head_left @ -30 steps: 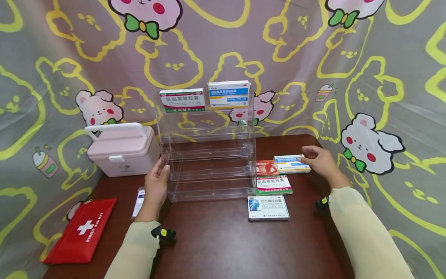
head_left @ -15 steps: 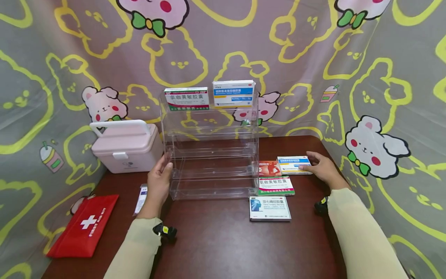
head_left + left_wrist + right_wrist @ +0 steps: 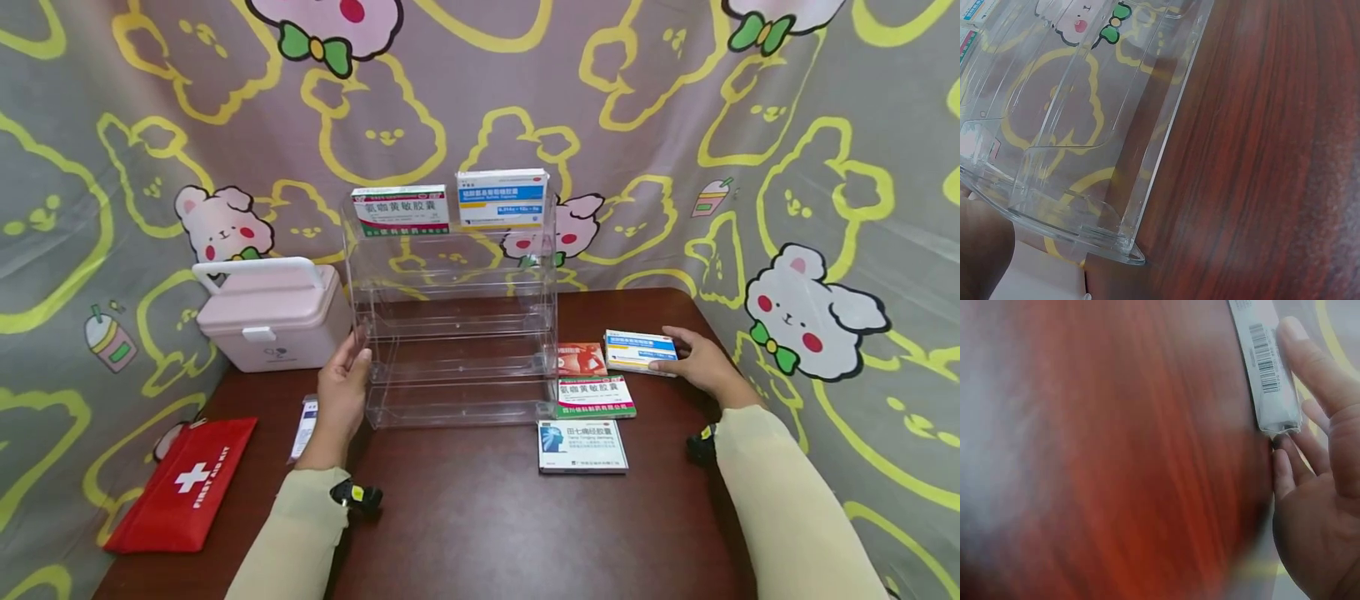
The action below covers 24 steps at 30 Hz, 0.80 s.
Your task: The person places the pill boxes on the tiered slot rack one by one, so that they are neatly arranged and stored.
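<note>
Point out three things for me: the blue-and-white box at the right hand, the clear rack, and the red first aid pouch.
Lower blue-and-white box (image 3: 637,352): head view, on its printed face.
Clear rack (image 3: 456,327): head view, on a middle shelf's front lip.
Red first aid pouch (image 3: 192,477): head view, on its white cross.

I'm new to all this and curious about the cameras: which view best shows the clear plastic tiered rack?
The head view: it shows the clear plastic tiered rack nearly whole, from the front. The left wrist view shows only part, close up and slanted; the right wrist view shows none of it.
</note>
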{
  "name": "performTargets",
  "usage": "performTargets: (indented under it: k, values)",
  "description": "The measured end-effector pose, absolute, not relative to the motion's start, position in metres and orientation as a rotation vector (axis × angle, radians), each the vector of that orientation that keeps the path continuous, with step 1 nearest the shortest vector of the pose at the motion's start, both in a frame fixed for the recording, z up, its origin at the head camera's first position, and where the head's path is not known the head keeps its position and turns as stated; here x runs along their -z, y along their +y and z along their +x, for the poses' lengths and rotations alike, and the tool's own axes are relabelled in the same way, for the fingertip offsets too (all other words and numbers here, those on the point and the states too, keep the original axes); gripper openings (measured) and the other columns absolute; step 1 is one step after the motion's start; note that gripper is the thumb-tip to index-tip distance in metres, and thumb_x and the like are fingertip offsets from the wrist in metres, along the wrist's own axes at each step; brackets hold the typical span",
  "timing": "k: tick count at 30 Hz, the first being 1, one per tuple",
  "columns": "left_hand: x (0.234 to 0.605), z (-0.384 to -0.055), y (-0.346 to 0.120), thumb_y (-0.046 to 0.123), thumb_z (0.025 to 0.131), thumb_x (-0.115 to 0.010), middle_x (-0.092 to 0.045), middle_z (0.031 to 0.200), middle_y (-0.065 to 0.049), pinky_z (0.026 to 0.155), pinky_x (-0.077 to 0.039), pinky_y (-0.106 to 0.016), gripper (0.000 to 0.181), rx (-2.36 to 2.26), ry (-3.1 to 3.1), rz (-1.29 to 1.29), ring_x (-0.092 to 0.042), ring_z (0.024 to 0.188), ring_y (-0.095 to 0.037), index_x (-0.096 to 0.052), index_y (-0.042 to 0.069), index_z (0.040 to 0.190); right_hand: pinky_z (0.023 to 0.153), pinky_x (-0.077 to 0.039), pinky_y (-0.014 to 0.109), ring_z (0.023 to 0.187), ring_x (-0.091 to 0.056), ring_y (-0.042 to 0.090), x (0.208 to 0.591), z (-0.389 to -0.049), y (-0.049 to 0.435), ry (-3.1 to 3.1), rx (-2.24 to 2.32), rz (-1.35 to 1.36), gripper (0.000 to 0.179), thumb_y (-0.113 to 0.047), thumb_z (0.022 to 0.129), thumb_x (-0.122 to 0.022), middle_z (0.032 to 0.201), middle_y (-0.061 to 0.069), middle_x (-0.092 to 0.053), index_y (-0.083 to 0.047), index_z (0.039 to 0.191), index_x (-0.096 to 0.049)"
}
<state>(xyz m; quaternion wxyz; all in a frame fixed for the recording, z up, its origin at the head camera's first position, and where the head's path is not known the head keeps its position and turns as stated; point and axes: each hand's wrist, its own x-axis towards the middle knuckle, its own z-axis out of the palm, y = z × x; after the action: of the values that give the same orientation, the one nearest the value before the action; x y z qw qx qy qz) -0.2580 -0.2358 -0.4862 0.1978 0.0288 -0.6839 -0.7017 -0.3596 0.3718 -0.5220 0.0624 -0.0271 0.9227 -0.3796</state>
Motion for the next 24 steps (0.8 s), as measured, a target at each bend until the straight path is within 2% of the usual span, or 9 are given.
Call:
performTargets:
  k: [4,9,14,21,24]
  values:
    - [0.486,-0.257,-0.237,0.005,0.111,-0.059,-0.051,0.167,-0.014,0.116,-0.043,-0.011,0.05,1.948,-1.918,0.102,-0.048,0.152,-0.014,-0.052,0.005,0.161,0.119,-0.044,0.067,0.141,-0.048,0.054,0.523,-0.356,0.372,2.829,1.176,-0.089,0.101,-0.036,0.092,-0.09,0.16,0.039,-0.037,0.003,0.167,-0.034]
    - [0.487,-0.257,-0.236,0.006,0.111,-0.059,-0.05,0.167,-0.014,0.118,-0.042,-0.013,0.051,1.961,-1.898,0.093,-0.047,0.155,-0.017,-0.051,0.005,0.162,0.121,-0.041,0.069,0.141,-0.042,0.054,0.522,-0.35,0.37,2.898,1.19,-0.046,0.104,-0.035,0.09,-0.092,0.157,0.04,-0.035,0.0,0.169,-0.033]
    - [0.489,-0.256,-0.234,0.007,0.112,-0.06,-0.049,0.168,-0.014,0.119,-0.041,-0.013,0.051,1.96,-1.916,0.084,-0.045,0.156,-0.018,-0.051,0.004,0.162,0.111,-0.042,0.065,0.132,-0.042,0.051,0.519,-0.343,0.37,2.984,1.176,-0.027,0.102,-0.03,0.087,-0.094,0.151,0.04,-0.036,0.0,0.166,-0.038]
    - [0.489,-0.258,-0.236,0.005,0.112,-0.059,-0.049,0.168,-0.014,0.12,-0.04,-0.013,0.051,1.955,-1.91,0.066,-0.043,0.158,-0.022,-0.05,0.004,0.162,0.11,-0.047,0.066,0.128,-0.053,0.049,0.516,-0.337,0.37,3.008,1.185,0.081,0.087,-0.025,0.094,-0.088,0.151,0.038,-0.049,0.002,0.163,-0.042]
    - [0.487,-0.257,-0.236,0.006,0.112,-0.059,-0.048,0.169,-0.014,0.121,-0.039,-0.014,0.052,1.947,-1.926,0.063,-0.041,0.159,-0.024,-0.049,0.004,0.163,0.107,-0.051,0.061,0.126,-0.058,0.047,0.516,-0.336,0.37,2.996,1.223,0.131,0.084,-0.025,0.095,-0.087,0.15,0.035,-0.055,0.001,0.162,-0.043]
